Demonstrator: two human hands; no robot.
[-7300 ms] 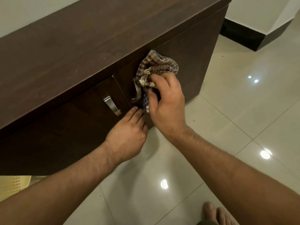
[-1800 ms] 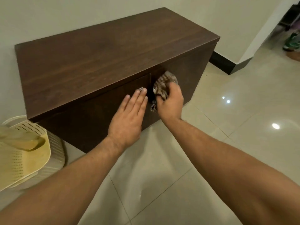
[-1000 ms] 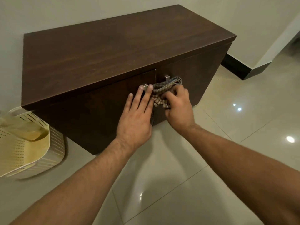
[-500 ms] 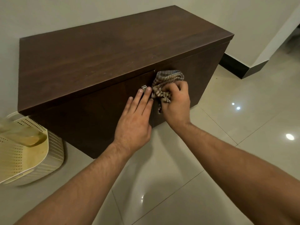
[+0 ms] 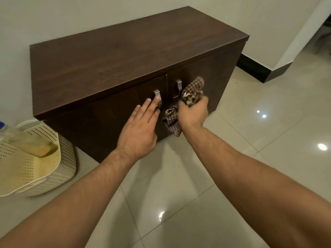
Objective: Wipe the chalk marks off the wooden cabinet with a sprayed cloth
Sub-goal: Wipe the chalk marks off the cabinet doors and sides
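Note:
A low dark wooden cabinet (image 5: 111, 58) with two doors and metal handles stands against the wall. My right hand (image 5: 194, 112) grips a bunched checked cloth (image 5: 192, 92) and presses it on the right door, just right of that door's handle (image 5: 179, 86). A loose end of the cloth hangs below my hand. My left hand (image 5: 141, 127) lies flat on the left door, fingers together, with the fingertips touching the left handle (image 5: 157, 95). I can see no chalk marks on the dark wood.
A cream perforated plastic basket (image 5: 66, 158) sits on the floor at the cabinet's left end, with a clear bottle (image 5: 26, 142) of yellowish liquid lying in it. Glossy beige floor tiles (image 5: 268, 122) spread to the right. A black skirting board (image 5: 254, 68) runs along the wall behind.
My right hand has slid the cloth to the right across the right door, uncovering that door's handle. My left hand stays flat on the left door. The view has pulled back slightly.

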